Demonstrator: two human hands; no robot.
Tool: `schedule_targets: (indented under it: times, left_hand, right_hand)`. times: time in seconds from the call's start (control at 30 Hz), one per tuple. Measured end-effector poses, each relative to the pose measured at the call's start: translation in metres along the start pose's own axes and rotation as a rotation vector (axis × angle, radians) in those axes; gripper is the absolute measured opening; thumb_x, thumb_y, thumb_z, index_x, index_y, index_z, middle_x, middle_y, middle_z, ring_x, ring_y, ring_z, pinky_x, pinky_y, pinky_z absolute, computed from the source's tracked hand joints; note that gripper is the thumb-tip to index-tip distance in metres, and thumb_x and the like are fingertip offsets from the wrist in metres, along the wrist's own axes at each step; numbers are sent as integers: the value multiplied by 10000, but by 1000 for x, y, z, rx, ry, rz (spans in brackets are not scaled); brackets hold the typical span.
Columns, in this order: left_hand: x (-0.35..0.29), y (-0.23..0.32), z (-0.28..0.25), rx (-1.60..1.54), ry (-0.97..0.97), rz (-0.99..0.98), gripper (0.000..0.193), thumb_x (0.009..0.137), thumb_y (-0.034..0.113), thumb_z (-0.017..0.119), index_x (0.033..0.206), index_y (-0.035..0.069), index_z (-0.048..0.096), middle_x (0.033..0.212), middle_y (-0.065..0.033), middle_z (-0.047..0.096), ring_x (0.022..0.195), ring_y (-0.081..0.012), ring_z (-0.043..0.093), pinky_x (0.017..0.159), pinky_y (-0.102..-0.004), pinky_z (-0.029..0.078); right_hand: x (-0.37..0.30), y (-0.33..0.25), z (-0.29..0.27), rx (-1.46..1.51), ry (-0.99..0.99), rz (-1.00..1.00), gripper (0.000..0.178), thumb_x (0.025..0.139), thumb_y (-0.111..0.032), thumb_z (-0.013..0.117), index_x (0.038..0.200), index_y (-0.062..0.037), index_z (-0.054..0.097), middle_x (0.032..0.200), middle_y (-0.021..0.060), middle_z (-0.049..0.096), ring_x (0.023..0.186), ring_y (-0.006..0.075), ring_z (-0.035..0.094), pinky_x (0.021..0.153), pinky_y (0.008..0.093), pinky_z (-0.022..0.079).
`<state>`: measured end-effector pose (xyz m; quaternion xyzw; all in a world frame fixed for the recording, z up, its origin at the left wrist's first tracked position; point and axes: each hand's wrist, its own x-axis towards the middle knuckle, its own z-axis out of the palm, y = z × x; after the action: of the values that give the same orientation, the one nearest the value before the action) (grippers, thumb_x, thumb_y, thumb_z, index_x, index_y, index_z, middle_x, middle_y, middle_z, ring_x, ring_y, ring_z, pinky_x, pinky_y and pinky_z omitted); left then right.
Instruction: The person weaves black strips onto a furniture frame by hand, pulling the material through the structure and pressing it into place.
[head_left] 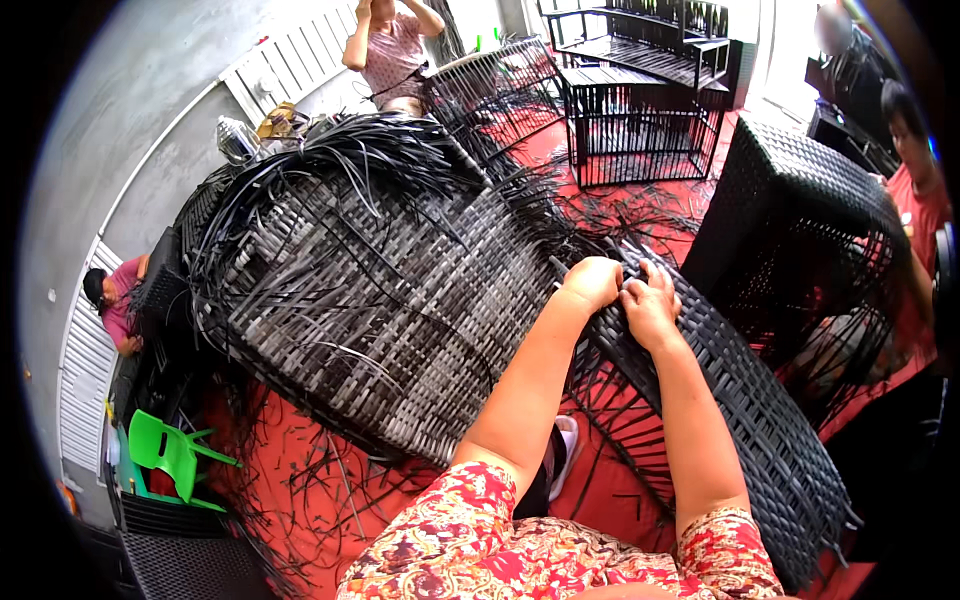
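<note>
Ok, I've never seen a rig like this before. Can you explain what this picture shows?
There's no machine here: you're seeing a person's bare hands. The view comes from the left of two wide fisheye cameras worn on the head, looking down, so straight edges bend.

The left hand and right hand are close together at the far end of a black woven piece. Their fingers are curled, but which strand they grip, if any, is hard to tell.

To the left lies a greyish woven piece, with loose dark strips heaped at its far end.

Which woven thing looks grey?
The wide panel left of the left hand; its weave mixes grey and black. The long panel under the right hand and the boxy piece at right look black.
</note>
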<state>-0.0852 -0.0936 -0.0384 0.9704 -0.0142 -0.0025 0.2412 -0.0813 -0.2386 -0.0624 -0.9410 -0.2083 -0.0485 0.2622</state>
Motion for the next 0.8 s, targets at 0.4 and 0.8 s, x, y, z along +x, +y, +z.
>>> schedule_targets:
  times: [0.4, 0.8]
  left_hand:
    - [40, 56, -55, 759, -710, 370, 334, 639, 197, 729, 958, 104, 699, 987, -93, 667, 929, -249, 593, 885, -365, 437]
    - [48, -2, -62, 438, -592, 378, 222, 612, 135, 685, 828, 84, 671, 764, -72, 661, 720, -202, 616, 668, -341, 488]
  right_hand:
    - [11, 2, 3, 13, 48, -48, 230, 818, -272, 581, 999, -161, 671, 1384, 90, 371, 1314, 320, 250, 1004, 514, 262]
    - [8, 13, 3, 425, 236, -137, 111, 809, -82, 591, 886, -16, 637, 1193, 159, 557, 1138, 296, 500, 977, 353, 364]
